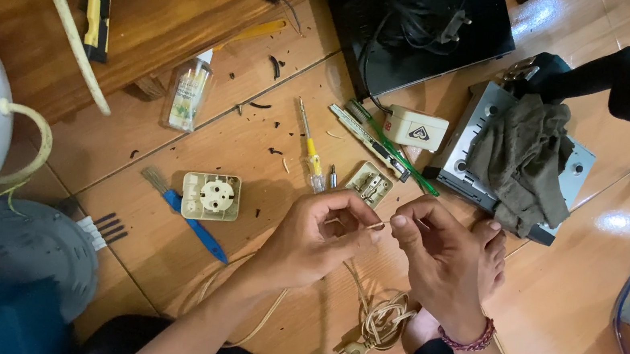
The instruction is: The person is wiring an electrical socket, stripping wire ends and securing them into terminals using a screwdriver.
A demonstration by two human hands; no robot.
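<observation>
Head view, looking down at a tiled floor (596, 320). Left hand (315, 238) & right hand (439, 254) meet at centre frame, each pinching one end of a thin cream wire (379, 226) between thumb & forefinger; both hands are closed on it, tips nearly touching. The wire runs down from the hands to a loose coil of cream cord w/ plug (376, 327) on the floor near the person's bare foot (493, 253).

Just above the hands: a small cream socket base w/ metal contacts (368, 182) and a yellow-handled screwdriver (311, 148). To the left, a cream socket cover (211, 196) lies beside a blue brush (191, 222). Further up: a white adapter (416, 127), green-handled tool (396, 149), clear plastic bottle (190, 92). A grey cloth (520, 159) is draped over a grey box (466, 140) at right. Black insulation scraps (277, 66) dot the tiles.

Risks, as judged: the fine strands could fray or snap if twisted too hard; the end could slip from the pinch, since grip area is small; stray strands could later short at the contacts. The foot sits close to the cord, so a shift could tug it.
</observation>
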